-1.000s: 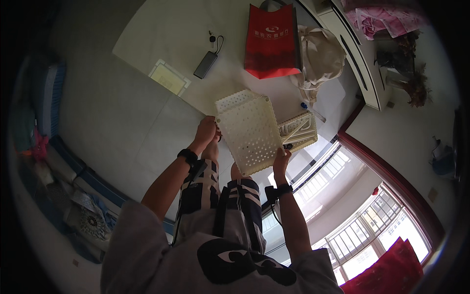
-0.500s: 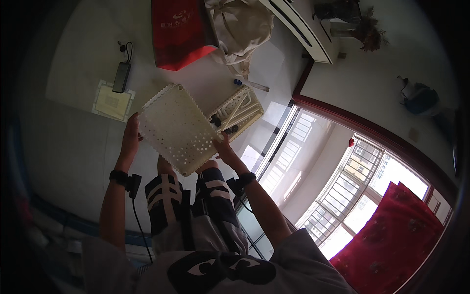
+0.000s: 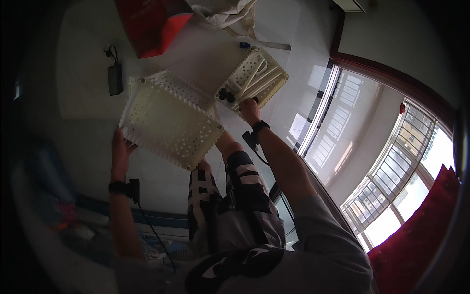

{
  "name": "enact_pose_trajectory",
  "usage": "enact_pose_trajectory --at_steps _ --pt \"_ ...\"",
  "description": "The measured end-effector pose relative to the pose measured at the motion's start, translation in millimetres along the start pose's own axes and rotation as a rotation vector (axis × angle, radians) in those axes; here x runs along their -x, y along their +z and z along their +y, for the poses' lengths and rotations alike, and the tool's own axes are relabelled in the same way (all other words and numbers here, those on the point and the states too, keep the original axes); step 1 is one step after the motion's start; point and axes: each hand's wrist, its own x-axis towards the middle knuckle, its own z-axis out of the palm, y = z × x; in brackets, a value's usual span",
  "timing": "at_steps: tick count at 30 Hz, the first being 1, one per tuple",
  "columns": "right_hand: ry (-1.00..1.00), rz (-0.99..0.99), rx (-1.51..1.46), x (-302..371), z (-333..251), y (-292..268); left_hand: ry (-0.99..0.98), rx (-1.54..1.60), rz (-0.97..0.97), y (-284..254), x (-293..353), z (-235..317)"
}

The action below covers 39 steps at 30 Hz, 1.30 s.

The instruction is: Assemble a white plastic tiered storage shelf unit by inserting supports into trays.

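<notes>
My left hand [image 3: 121, 149] grips the lower left edge of a cream perforated plastic tray [image 3: 164, 125] with scalloped rims, held tilted above the floor. Behind its upper edge shows another perforated surface [image 3: 183, 88]; whether that is a second tray or a wall of this one I cannot tell. On the floor to the right is a similar cream tray [image 3: 280, 82] with several white tubes [image 3: 259, 81] and black pieces [image 3: 226, 95] in it. My right hand [image 3: 250, 111] is at its near side, fingers curled beside a dark round piece [image 3: 255, 99]; what they hold is hidden.
A red bag [image 3: 152, 29] and a beige cloth bag [image 3: 223, 12] stand at the far side. A black box with a cable [image 3: 115, 79] lies to the left. Beyond the floor tray lies a small blue object [image 3: 244, 45]. A door track [image 3: 320, 110] runs at the right.
My right hand has let go of the held tray and reached to the floor tray. The held tray has tilted and shifted left in view, still in my left hand.
</notes>
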Motion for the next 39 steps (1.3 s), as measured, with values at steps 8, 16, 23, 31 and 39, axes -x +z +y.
enact_pose_trajectory --at_steps 8,16,23,31,39 --pt "0.172 -0.047 -0.230 1.1 -21.5 -9.3 0.022 0.537 0.131 6.1 48.1 -66.1" --pt "0.091 0.094 -0.314 7.2 -26.4 -10.9 -0.200 -0.082 0.025 70.6 59.4 -49.1" --pt "0.351 -0.141 -0.241 -5.3 -37.2 -19.2 -0.161 -0.449 -0.061 84.8 104.0 -68.2" --pt "0.068 -0.108 -0.496 9.9 -5.6 -48.7 0.104 -0.482 -0.065 102.1 116.4 -83.7" --pt "-0.137 -0.149 -0.812 179.7 12.0 -102.4 0.456 -0.590 -0.097 126.5 182.2 -47.8"
